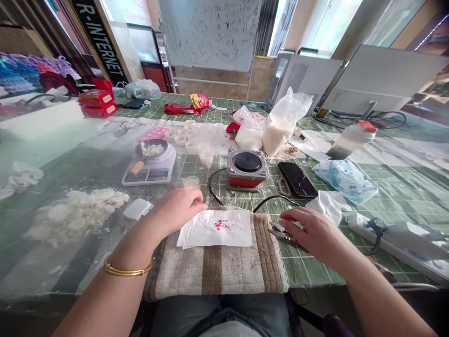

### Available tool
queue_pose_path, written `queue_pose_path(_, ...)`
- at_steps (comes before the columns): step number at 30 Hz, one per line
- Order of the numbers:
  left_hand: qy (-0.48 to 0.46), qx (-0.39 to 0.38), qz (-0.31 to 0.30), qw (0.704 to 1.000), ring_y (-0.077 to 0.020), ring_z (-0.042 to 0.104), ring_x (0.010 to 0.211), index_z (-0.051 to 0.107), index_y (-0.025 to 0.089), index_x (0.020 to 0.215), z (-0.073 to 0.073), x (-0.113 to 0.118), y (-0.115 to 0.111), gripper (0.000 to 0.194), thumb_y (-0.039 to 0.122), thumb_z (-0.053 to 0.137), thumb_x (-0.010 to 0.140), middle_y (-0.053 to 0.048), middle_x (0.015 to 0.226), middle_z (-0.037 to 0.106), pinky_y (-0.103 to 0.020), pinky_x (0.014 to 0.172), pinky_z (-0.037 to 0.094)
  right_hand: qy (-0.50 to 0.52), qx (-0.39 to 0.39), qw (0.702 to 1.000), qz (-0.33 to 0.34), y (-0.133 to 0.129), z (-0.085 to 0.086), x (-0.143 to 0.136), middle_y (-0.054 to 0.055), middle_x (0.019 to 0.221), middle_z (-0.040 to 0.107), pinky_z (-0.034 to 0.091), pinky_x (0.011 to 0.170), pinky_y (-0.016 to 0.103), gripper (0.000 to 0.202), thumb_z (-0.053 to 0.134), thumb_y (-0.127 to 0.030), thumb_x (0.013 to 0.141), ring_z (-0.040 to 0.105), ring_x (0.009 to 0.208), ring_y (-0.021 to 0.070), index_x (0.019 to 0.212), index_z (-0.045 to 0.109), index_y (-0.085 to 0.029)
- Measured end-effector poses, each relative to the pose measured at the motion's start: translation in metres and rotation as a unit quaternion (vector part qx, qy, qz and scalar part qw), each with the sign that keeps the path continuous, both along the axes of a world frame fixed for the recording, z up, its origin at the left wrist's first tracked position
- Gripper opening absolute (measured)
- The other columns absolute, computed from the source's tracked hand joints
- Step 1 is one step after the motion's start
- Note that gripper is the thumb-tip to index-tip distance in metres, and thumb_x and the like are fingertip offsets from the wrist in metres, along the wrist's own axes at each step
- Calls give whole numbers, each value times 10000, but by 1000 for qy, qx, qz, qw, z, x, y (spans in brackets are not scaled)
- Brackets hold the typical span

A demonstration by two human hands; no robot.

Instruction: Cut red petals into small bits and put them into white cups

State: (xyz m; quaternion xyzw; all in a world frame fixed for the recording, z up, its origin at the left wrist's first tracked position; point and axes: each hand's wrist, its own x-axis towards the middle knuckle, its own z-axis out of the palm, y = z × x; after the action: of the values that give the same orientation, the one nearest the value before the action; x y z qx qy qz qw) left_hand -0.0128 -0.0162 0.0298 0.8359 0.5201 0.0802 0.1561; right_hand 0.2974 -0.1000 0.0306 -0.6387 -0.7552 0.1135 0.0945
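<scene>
My left hand (182, 206) is at the upper left corner of a white tissue (199, 231), its fingers loosely curled, with a gap between thumb and index finger. Small red bits (223, 225) lie on the tissue. Under it is a folded striped towel (212, 271) at the table's front edge. My right hand (307, 227) is right of the towel, palm down and fingers apart, over a metal tool with red handles (286, 235). The hand partly covers this tool; whether it touches it is unclear.
Behind the towel stands a small heater with a black plate (247, 161). To its right lies a phone (298, 179); a white scale (150, 164) with a pan is at left. White chunks (77, 210) lie left of my forearm, a power strip (396, 241) at right.
</scene>
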Motion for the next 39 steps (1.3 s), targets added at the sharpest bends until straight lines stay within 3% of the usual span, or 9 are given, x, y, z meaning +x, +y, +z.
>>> queue_pose_path(3, 41, -81, 52, 995, -232, 600, 772, 635, 201, 902, -4, -11, -8, 310, 443, 562, 723, -61, 892, 655, -285, 605, 387, 78, -97, 992, -20, 6, -5, -26, -3, 641, 627, 345, 500, 241, 270, 433, -415, 866, 543, 564, 136, 885, 616, -218)
queue_pose_path(8, -4, -145, 106, 984, -239, 593, 856, 596, 194, 1012, -18, -18, -18, 379, 407, 567, 699, -66, 964, 639, -293, 689, 408, 293, -233, 926, -47, 18, -28, -52, 11, 728, 627, 393, 449, 212, 331, 495, -396, 819, 556, 577, 127, 1079, 498, -191)
queue_pose_path(11, -36, -143, 125, 981, -231, 579, 857, 579, 182, 979, -25, -19, -20, 327, 330, 576, 687, -65, 927, 629, -287, 692, 394, 369, -257, 890, -72, 20, -36, -59, -6, 721, 591, 392, 408, 203, 383, 528, -381, 792, 555, 595, 134, 1118, 444, -199)
queue_pose_path(15, -67, -146, 144, 977, -201, 560, 750, 550, 186, 868, -29, -20, -19, 230, 290, 577, 665, -29, 794, 603, -264, 606, 356, 416, -243, 872, -88, 23, -41, -66, -40, 684, 560, 377, 426, 198, 387, 567, -343, 760, 529, 539, 101, 1093, 442, -191)
queue_pose_path(19, -78, -162, 143, 973, -175, 530, 676, 503, 186, 725, -28, -23, -19, 154, 307, 576, 664, -3, 710, 570, -252, 562, 326, 405, -220, 881, -105, 29, -49, -72, -60, 635, 553, 391, 441, 215, 429, 551, -305, 748, 495, 461, 87, 1135, 418, -176)
queue_pose_path(24, -121, -190, 141, 964, -153, 518, 634, 499, 181, 736, -27, -26, -23, 152, 298, 574, 675, 3, 691, 569, -233, 526, 330, 377, -209, 898, -89, 33, -53, -78, -58, 661, 589, 398, 430, 214, 505, 504, -262, 748, 503, 446, 92, 1224, 348, -202)
queue_pose_path(30, -232, -285, 174, 914, -109, 474, 475, 496, 184, 800, -28, -37, -20, 205, 343, 576, 698, 23, 631, 562, -195, 388, 307, 363, -189, 911, -56, 40, -34, -87, -101, 558, 512, 399, 420, 199, 555, 493, -225, 752, 500, 429, 95, 1282, 330, -245)
queue_pose_path(34, -309, -280, 203, 886, -104, 479, 450, 501, 176, 789, -12, -47, -5, 253, 360, 626, 669, 34, 584, 544, -187, 358, 323, 331, -156, 930, -19, 58, -15, -98, -89, 578, 519, 390, 404, 188, 541, 497, -224, 765, 520, 431, 92, 1287, 365, -279)
queue_pose_path(39, -375, -271, 236, 854, -86, 431, 363, 490, 165, 724, 14, -56, 22, 309, 350, 702, 594, 51, 484, 499, -183, 308, 305, 288, -119, 950, 15, 90, 6, -120, -51, 626, 580, 417, 434, 184, 531, 508, -184, 751, 551, 444, 88, 1269, 400, -223)
